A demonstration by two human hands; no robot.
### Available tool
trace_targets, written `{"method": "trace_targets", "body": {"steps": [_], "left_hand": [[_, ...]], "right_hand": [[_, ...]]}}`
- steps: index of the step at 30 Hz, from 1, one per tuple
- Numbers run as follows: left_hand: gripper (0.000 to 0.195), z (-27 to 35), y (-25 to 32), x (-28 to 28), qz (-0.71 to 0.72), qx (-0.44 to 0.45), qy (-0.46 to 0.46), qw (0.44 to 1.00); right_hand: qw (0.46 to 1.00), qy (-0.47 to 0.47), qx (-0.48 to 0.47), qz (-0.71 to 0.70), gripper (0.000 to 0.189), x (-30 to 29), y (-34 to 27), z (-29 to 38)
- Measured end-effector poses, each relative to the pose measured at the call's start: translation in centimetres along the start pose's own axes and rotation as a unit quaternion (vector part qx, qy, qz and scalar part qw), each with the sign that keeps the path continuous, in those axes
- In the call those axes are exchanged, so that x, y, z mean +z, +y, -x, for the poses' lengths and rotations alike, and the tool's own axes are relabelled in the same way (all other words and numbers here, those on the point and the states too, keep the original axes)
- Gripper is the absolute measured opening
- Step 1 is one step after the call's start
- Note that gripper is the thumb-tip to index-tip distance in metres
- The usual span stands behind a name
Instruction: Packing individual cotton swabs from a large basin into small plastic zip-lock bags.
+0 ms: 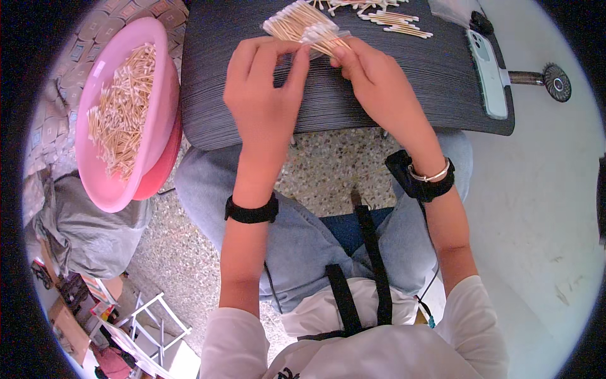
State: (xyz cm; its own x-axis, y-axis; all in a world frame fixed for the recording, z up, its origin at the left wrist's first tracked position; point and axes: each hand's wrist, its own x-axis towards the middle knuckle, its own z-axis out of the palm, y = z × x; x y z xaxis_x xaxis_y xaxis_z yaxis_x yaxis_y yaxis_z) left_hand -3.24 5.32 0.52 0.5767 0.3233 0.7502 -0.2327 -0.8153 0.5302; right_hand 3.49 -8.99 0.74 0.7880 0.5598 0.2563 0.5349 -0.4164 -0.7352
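My right hand [374,78] holds a small bundle of wooden-stick cotton swabs [324,40] between thumb and fingers, above the dark table's near half. My left hand [267,80] pinches the edge of a clear plastic bag [342,35] between thumb and forefinger, beside that bundle; the bag's full outline cannot be made out. Just beyond my fingers is a larger batch of cotton swabs [294,20]; whether it lies inside the bag is unclear. More loose swabs [395,23] lie at the table's far side.
A pink plastic basin [163,94] full of cotton swabs stands on a red support left of the dark table [213,113]. At the table's right edge lie a phone [487,76] and a small fan [557,83]. A clear plastic bag [454,12] is at the far right corner.
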Motion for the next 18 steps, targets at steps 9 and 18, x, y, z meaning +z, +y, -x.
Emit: {"method": "trace_targets", "body": {"steps": [9, 18], "left_hand": [[0.014, 0.7, 0.1, -0.1, 0.014, 0.065, -0.043, 0.997], [0.013, 0.9, -0.2, 0.2, 0.066, 0.073, -0.060, 0.993]], "right_hand": [[0.999, 0.016, 0.033, 0.037, 0.027, 0.7, -1.5, 0.1], [0.999, 0.004, 0.017, 0.048, 0.023, 0.6, -1.4, 0.4]]}}
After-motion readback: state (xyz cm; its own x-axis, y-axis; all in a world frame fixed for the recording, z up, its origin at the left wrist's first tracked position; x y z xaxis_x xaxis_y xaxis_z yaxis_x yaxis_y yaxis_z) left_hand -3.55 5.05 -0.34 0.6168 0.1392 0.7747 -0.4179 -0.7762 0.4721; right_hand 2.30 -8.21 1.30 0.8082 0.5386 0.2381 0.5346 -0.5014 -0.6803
